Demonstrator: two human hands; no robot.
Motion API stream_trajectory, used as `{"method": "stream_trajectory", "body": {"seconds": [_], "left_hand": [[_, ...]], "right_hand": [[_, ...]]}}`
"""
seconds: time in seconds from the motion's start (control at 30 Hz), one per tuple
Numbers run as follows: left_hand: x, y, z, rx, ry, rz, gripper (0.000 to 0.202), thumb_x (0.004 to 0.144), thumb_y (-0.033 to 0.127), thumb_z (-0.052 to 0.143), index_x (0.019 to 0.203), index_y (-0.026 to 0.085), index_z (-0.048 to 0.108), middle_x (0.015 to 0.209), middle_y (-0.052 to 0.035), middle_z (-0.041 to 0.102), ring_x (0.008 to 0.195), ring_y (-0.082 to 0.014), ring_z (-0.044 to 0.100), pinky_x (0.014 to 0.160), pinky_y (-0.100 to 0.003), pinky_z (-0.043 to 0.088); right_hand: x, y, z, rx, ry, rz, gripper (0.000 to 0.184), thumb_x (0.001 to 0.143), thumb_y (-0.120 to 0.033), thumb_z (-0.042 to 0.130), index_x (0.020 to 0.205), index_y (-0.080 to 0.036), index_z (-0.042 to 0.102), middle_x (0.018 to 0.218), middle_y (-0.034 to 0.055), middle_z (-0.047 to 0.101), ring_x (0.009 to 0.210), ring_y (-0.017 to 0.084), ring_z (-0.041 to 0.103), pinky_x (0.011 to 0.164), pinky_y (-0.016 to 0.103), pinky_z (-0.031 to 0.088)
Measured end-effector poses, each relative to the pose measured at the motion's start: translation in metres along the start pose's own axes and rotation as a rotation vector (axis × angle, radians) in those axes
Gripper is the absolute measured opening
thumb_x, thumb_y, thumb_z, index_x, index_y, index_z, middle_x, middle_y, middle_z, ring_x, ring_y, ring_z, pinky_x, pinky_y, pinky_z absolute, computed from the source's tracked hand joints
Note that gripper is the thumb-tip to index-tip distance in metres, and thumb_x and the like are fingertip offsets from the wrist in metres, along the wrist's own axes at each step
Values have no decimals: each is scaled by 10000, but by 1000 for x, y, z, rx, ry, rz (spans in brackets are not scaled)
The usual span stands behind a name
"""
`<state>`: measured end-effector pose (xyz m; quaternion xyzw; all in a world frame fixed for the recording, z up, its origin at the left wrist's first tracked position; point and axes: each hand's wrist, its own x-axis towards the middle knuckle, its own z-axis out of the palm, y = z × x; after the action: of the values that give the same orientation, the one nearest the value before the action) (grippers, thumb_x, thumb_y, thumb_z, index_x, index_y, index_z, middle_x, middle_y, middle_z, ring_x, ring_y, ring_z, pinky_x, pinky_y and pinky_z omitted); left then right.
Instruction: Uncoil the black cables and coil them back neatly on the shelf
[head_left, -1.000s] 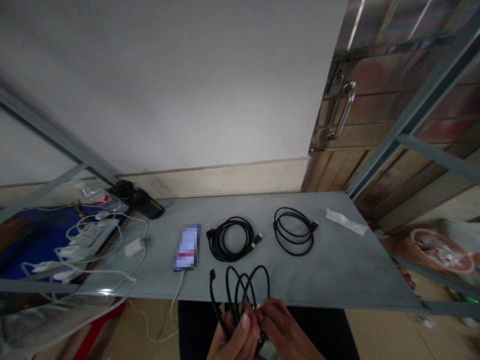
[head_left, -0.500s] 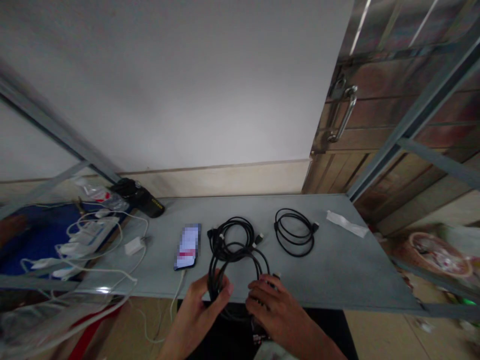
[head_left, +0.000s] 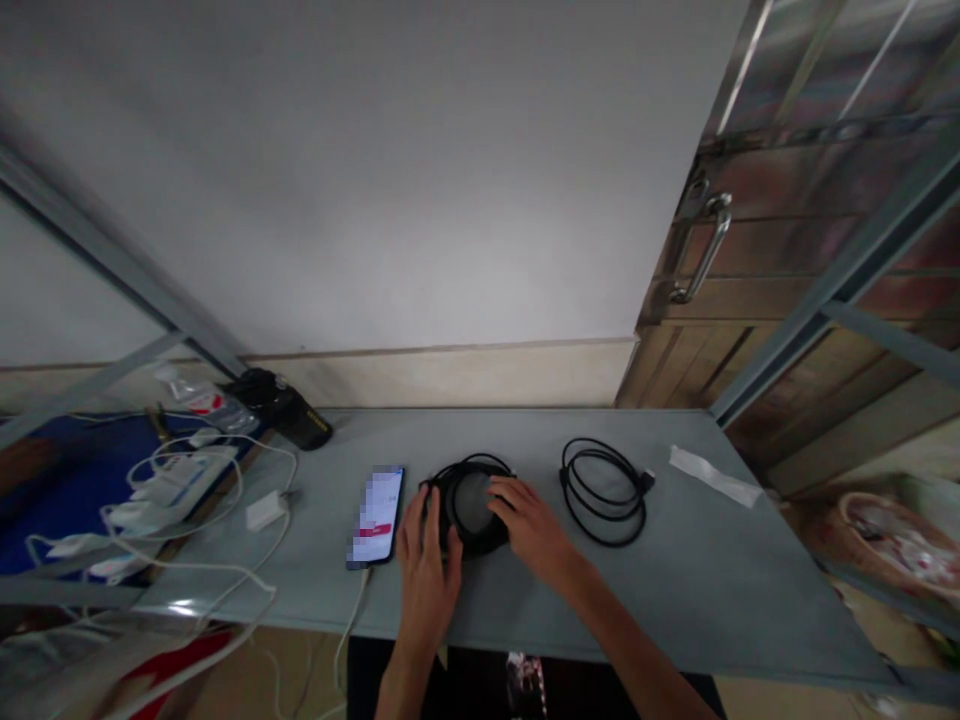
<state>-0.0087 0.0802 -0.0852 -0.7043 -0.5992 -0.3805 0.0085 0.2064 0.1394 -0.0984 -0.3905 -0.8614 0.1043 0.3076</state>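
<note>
Several black cables [head_left: 480, 462] lie stacked in a round coil on the grey table, between my two hands. My left hand [head_left: 427, 560] rests at the coil's left side, its fingers stretched and apart against the cables. Over the right side of the coil reaches my right hand [head_left: 529, 520], fingers spread and touching it; part of the coil is hidden under them. A separate coiled black cable [head_left: 606, 490], with a plug at its right end, lies to the right of my hands. Left of the coil lies a phone [head_left: 377, 515] with its screen lit and a white cable plugged in.
A white strip [head_left: 714, 475] lies at the right of the table [head_left: 720, 590]. On the left are a white charger [head_left: 265, 510], a power strip [head_left: 176, 485] with white cords, a black pouch [head_left: 296, 410] and a plastic bottle [head_left: 210, 400]. Metal posts frame both sides.
Both hands moved forward from the table's front edge, bringing the held cables onto the coil on the table. The fingers have spread. The view has tilted slightly.
</note>
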Motion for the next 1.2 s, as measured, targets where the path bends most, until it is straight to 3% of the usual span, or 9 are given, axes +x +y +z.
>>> {"method": "stream_trajectory", "body": {"seconds": [0.07, 0.17, 0.3, 0.4, 0.57, 0.73, 0.97, 1.07, 1.2], "left_hand": [[-6, 0, -3, -44, -124, 134, 447, 1137, 211, 496, 1558, 277, 631, 1616, -137, 647, 1608, -336, 514, 1314, -628, 438], [-14, -2, -4, -101, -244, 234, 339, 1130, 225, 555, 1413, 281, 733, 1400, -92, 789, 1396, -293, 702, 1291, -569, 480], [-22, -6, -1, -76, -289, 269, 440, 1098, 320, 664, 1537, 288, 680, 1411, -101, 778, 1358, -312, 710, 1270, -533, 496], [-26, -9, 3, -8, -291, 308, 566, 1098, 283, 637, 1661, 311, 579, 1431, -104, 754, 1354, -320, 694, 1254, -536, 497], [-31, -13, 12, 68, -292, 322, 684, 1066, 159, 557, 1729, 315, 489, 1442, -109, 712, 1362, -318, 658, 1261, -532, 464], [-11, -16, 27, 86, -311, 272, 606, 1016, 93, 503, 1580, 268, 640, 1400, -119, 710, 1356, -344, 629, 1215, -542, 486], [44, -25, 53, 45, -336, 231, 405, 1101, 396, 573, 1453, 232, 690, 1359, -149, 719, 1330, -389, 630, 1197, -623, 477], [47, -25, 57, 50, -313, 222, 503, 1066, 552, 646, 1445, 224, 691, 1373, -155, 718, 1349, -412, 620, 1202, -648, 473], [42, -22, 55, 54, -273, 207, 569, 1054, 628, 654, 1462, 233, 692, 1387, -153, 713, 1401, -422, 591, 1235, -648, 455]], "right_hand": [[-7, -1, 4, 42, 28, 26, 610, 892, 129, 537, 1368, -196, 738, 1516, 123, 693, 1584, 255, 526, 1318, 494, 510], [-15, -2, 1, 122, 87, 59, 698, 893, 125, 465, 1479, -197, 667, 1582, 138, 643, 1612, 241, 496, 1331, 486, 504], [-30, 3, -16, 129, 180, 155, 597, 1002, -3, 514, 1557, -216, 566, 1662, 164, 556, 1614, 273, 491, 1314, 529, 518], [-48, 16, -38, 9, 232, 270, 502, 1062, -146, 600, 1552, -247, 554, 1624, 165, 576, 1544, 319, 560, 1264, 585, 545], [-92, 45, -75, -220, 249, 383, 480, 1065, -430, 734, 1489, -245, 606, 1401, 166, 710, 1311, 382, 685, 1116, 614, 585], [-139, 48, -84, -295, 204, 393, 380, 1054, -565, 753, 1225, -235, 670, 1100, 103, 769, 1069, 349, 731, 1027, 557, 578], [-150, 31, -74, -344, 219, 346, 287, 1186, -472, 552, 1103, -221, 664, 1002, 71, 754, 976, 277, 734, 975, 464, 539], [-146, 32, -76, -353, 200, 337, 306, 1201, -453, 514, 1059, -222, 655, 997, 65, 746, 970, 270, 720, 969, 450, 524], [-145, 33, -79, -359, 196, 322, 338, 1217, -449, 465, 1025, -219, 623, 968, 61, 730, 933, 260, 717, 967, 442, 507]]}}
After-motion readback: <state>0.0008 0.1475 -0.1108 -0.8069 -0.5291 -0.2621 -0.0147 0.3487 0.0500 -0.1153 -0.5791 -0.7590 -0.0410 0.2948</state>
